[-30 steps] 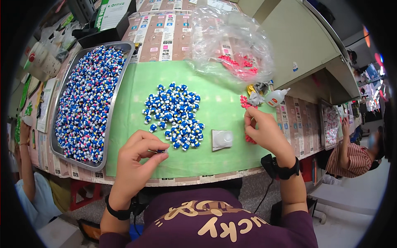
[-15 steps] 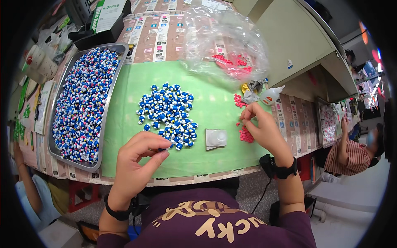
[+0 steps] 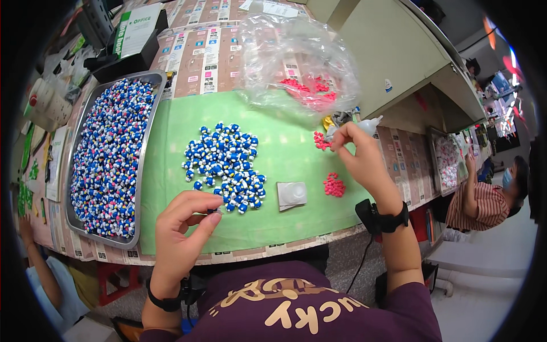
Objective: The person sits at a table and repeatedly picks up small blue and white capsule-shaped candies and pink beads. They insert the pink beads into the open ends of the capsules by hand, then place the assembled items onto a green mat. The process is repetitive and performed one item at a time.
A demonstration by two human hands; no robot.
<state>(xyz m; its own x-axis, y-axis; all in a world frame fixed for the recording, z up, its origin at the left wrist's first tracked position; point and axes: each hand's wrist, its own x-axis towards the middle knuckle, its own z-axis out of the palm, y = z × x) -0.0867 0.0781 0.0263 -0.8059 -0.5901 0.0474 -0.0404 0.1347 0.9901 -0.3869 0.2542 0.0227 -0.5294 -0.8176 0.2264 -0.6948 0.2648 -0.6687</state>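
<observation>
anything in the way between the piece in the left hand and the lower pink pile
Yes: straight across the green mat from the small piece in the left hand to the lower pink pile, the near end of the blue-and-white heap comes first, then the pale square card.

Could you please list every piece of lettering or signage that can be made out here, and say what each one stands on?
I'll leave wording uncopied; print shows here:
Purple T-shirt: large cream lettering, partly readable.
Green-and-white notebook: bold lettering, partly readable.
Patterned table covering: repeated small print, mostly too small to read.
Sticker on the grey cabinet: too small to read.
White paper at the top: too small to read.
</observation>
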